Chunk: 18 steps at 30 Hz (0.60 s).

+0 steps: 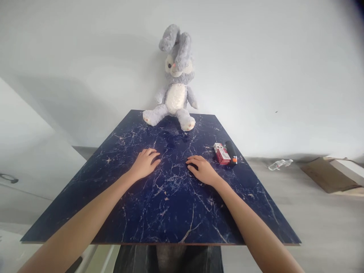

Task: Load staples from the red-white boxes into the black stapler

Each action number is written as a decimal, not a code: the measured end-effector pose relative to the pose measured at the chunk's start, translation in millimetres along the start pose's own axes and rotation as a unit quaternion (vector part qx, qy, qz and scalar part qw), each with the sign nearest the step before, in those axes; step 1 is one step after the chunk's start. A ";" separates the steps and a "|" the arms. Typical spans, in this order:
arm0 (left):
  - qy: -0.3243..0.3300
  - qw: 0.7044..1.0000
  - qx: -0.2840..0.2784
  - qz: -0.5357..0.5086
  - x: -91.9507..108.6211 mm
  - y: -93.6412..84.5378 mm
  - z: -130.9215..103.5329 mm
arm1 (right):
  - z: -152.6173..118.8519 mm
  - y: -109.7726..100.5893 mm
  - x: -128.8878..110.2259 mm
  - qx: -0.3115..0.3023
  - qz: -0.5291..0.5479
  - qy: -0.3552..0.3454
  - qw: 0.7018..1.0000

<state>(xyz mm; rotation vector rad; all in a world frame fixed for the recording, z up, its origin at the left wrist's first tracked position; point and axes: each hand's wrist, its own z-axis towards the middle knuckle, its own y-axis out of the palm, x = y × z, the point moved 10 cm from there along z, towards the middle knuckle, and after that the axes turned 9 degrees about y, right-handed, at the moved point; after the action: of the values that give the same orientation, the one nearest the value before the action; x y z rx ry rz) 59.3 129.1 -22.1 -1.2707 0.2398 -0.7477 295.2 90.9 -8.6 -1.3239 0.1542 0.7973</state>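
My left hand rests palm down on the dark blue marbled table, fingers stretched and slightly apart, holding nothing. Across from it, my right hand lies on the same tabletop with its fingers loosely spread and nothing in them. A gap of bare tabletop separates the two hands. Beyond my right hand, toward the right edge, lies a red and white box. Touching or nearly touching that box is a black cylinder with an orange patch. The cylinder's exact kind cannot be made out.
A grey plush rabbit sits at the table's far edge against the white wall. On the floor to the right lie a clear plastic bottle, seemingly crumpled, and an open cardboard box. A white door-like panel stands at the left.
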 end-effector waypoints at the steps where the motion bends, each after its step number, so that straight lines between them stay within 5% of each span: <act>1: -0.001 1.000 0.000 -0.003 -0.1 0.1 -0.3 | -0.3 0.7 0.1 -0.003 -0.001 -0.002 1.000; 18: 0.012 1.000 0.000 0.020 4.2 -2.1 -1.4 | -2.6 -0.7 -3.0 -0.005 -0.018 -0.013 1.000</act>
<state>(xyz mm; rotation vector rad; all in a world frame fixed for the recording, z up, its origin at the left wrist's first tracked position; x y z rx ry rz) 60.8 125.1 -19.5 -1.2530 0.2839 -0.7297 294.2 87.3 -7.1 -1.3221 0.1046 0.7852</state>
